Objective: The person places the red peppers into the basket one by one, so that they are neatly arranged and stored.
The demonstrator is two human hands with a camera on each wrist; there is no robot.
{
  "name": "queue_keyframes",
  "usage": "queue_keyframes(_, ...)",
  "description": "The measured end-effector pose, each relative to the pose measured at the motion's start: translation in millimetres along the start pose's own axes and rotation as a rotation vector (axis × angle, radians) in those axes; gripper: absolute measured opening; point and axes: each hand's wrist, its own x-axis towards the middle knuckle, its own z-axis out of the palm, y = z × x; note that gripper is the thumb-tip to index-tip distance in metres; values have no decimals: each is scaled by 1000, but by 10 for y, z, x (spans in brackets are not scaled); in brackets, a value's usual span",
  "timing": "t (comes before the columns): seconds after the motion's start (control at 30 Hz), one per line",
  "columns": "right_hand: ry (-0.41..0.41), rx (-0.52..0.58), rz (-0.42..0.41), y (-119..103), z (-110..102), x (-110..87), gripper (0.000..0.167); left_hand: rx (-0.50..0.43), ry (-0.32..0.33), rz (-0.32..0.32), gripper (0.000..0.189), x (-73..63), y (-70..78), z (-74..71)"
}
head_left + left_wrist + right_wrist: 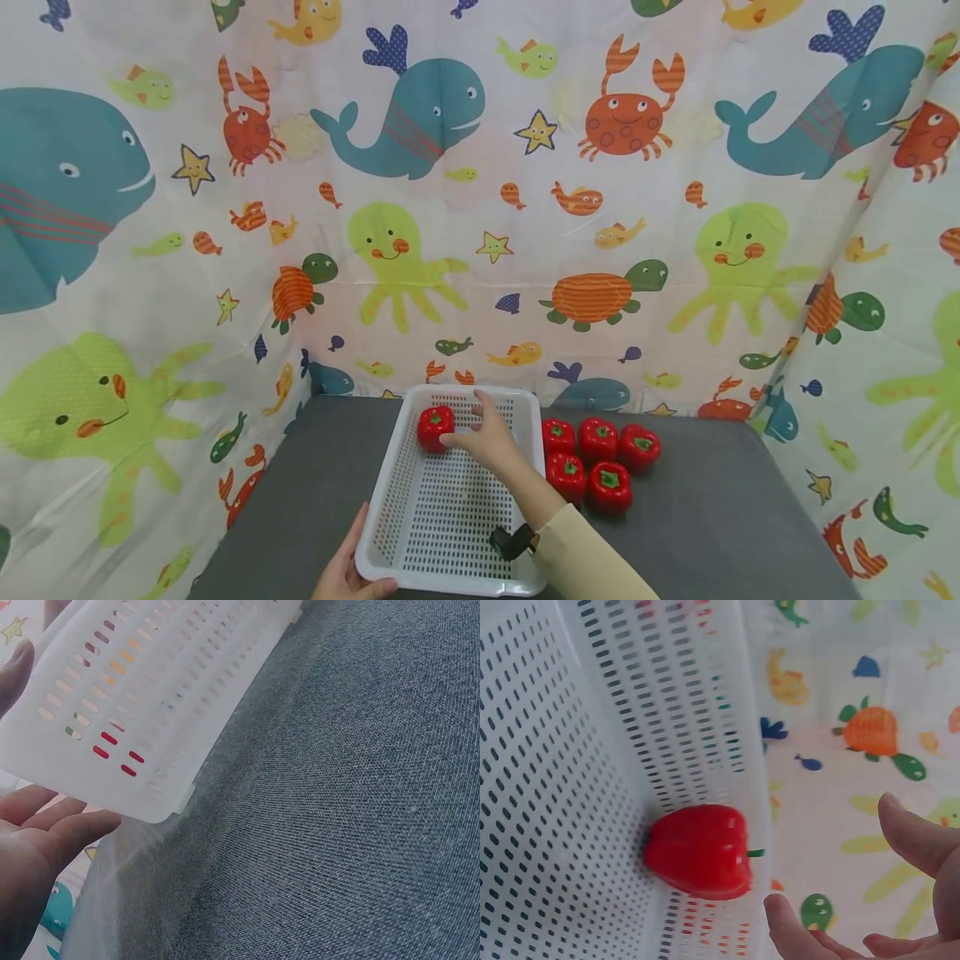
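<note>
A white perforated plastic basket (384, 492) sits on the dark tabletop. My left hand (347, 573) rests at its near left corner, fingers fairly straight along the side and thumb by the front. The left wrist view shows the fingers (64, 825) against the outer wall. Inside the basket, toward its far left, a red bell pepper (432, 427) with a green stem stands upright. Above the basket and just right of that pepper is my right hand (489, 440), fingers spread and holding nothing. In the right wrist view, a gap separates the fingers (791, 930) from the pepper (697, 851).
Several red bell peppers (597, 440) stand in a cluster on the table just right of the basket. A curtain (480, 275) printed with sea animals hangs behind the table and along both sides. Dark tabletop (712, 508) extends right of the peppers.
</note>
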Motion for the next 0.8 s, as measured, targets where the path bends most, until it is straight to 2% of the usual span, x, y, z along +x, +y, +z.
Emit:
queue_keyframes(0.2,-51,62,-69,-88,-114,-142,95,0,-9,-5,118,0,10,-7)
queue_keyframes(0.37,-54,101,-102,-101,-227,-305,89,-30,-12,-22,117,-7,5,3)
queue_keyframes(0.63,59,76,-169,31,-357,-591,83,-3,-25,-6,118,5,8,-6)
queue_keyframes(0.8,124,111,-209,107,-455,-744,78,-7,-36,8,118,7,4,-6)
